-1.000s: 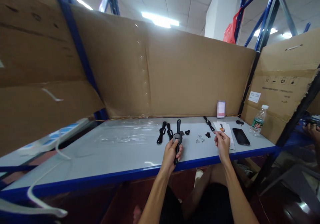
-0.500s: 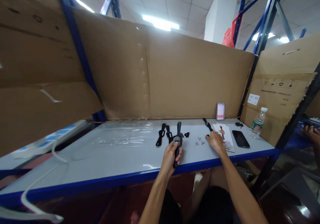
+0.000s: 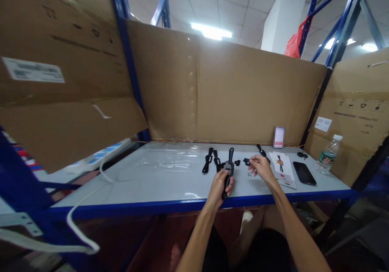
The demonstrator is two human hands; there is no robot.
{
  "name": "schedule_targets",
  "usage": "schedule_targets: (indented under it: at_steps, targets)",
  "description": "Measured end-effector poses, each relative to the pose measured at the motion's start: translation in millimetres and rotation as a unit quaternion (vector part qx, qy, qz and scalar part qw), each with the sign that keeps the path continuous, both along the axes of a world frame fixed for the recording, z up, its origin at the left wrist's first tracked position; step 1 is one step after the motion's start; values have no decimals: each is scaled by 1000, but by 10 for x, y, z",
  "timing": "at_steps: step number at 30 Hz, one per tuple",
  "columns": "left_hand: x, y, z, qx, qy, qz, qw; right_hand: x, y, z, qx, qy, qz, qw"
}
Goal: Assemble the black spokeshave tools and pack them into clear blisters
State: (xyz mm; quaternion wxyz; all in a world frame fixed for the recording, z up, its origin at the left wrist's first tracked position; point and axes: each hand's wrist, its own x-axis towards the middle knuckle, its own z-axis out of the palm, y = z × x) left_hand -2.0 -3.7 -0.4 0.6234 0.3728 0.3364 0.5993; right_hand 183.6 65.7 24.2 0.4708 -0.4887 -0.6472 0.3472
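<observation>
My left hand (image 3: 221,183) is closed around a dark watch with a black strap (image 3: 229,169), held above the grey table (image 3: 152,183) near its front edge. My right hand (image 3: 260,168) is pinched on a small black part (image 3: 246,161), lifted just above the table beside several small silver screws (image 3: 249,174). Two more black straps (image 3: 212,160) lie just left of the watch.
A leaflet (image 3: 283,164), a black phone (image 3: 304,173), a water bottle (image 3: 327,154) and a small card (image 3: 278,137) sit at the right. Cardboard walls (image 3: 243,94) close the back and sides. A power strip (image 3: 97,156) and white cable (image 3: 79,215) lie at left.
My right hand went down to the table by the screws, then came up pinching a small black part. The view shifted left. My left hand kept hold of the watch.
</observation>
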Motion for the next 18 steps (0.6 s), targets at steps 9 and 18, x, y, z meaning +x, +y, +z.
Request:
schedule_targets:
  at_steps: [9, 18]
  targets:
    - [9, -12, -7, -1, 2, 15, 1000, 174, -48, -1, 52, -104, -236, 965]
    - [38, -6, -18, 5, 16, 27, 999, -344, -278, 1, -52, 96, 4, 994]
